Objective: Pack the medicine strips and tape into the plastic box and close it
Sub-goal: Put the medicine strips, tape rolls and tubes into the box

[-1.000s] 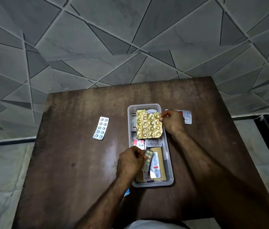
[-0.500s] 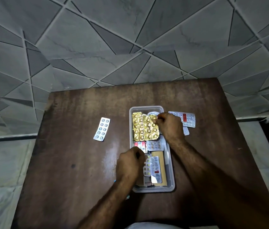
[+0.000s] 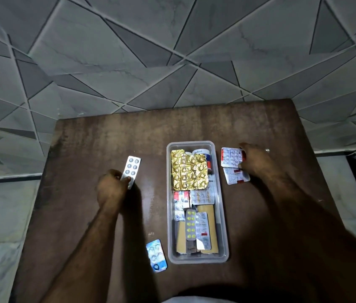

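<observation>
We can't read print on strips (image 3: 231,157) under the right hand (image 3: 258,159); left hand (image 3: 112,186) covers silver strip's (image 3: 131,169) near end.

Head camera looks steeply down over a brown tabletop (image 3: 107,215) set against a tiled wall (image 3: 172,51).
Single wide-angle view, facing forward and down from close above; both forearms enter from the bottom edge, the open box (image 3: 224,215) near centre, straight lines bowed at the frame's edges.

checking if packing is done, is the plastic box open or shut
Open. The plastic box has no lid on; the gold foil strip and other strips inside show uncovered. No lid is in view.
</observation>
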Demonstrator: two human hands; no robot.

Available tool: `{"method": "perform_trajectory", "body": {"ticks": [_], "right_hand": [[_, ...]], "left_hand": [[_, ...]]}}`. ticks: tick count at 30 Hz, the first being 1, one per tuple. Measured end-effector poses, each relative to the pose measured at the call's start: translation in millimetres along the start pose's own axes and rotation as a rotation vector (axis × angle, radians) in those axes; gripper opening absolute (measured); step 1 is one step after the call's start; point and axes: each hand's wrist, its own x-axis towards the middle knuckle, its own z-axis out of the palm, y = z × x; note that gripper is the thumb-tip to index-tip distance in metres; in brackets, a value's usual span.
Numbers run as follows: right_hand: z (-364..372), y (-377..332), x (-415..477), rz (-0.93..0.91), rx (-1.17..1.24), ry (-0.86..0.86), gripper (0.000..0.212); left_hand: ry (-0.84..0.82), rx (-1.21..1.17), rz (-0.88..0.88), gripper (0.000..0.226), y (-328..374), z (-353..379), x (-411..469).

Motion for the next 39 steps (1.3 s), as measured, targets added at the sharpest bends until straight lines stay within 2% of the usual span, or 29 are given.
{"method": "perform_trajectory", "body": {"ticks": [5,10,15,20,23,27,30,32,35,39], "right_hand": [[11,7,14,-0.037,-0.109,-0.04,0.071],[17,12,18,-0.085,-0.144,0.004,0.068],[14,10,15,-0.025,-0.221,0.064,0.066],[12,12,8,0.047,-0.195,0.283,0.032],[4,11,0,0.09,-0.008,0.292,0.02],[-9,7,-18,0.191,0.438,0.297,0.013],[-16,-1,-38,0.251,0.801,0.253,0.005],[-14,-9,-52,0.243,0.962,0.232,0.012],[-5,-23,-72,0.233,1.048,0.159,0.003],[16,-40,-101,0.22,1.078,0.07,0.004]], "left_hand": [[-0.012,0.06,0.004,0.044,4,12,5],[-0.003,0.059,-0.007,0.047,5,15,6],[-0.019,-0.024,-0.068,0.043,11,10,4],[0.036,-0.073,-0.072,0.028,10,3,-3],[0.003,-0.137,-0.053,0.021,6,-4,-4],[-0.086,-0.469,-0.08,0.006,7,-16,-18],[-0.199,-0.667,-0.066,0.013,20,-25,-42],[-0.277,-0.708,-0.046,0.013,24,-28,-60],[-0.366,-0.671,-0.015,0.011,25,-27,-81],[-0.429,-0.565,0.03,0.011,23,-17,-108]]}}
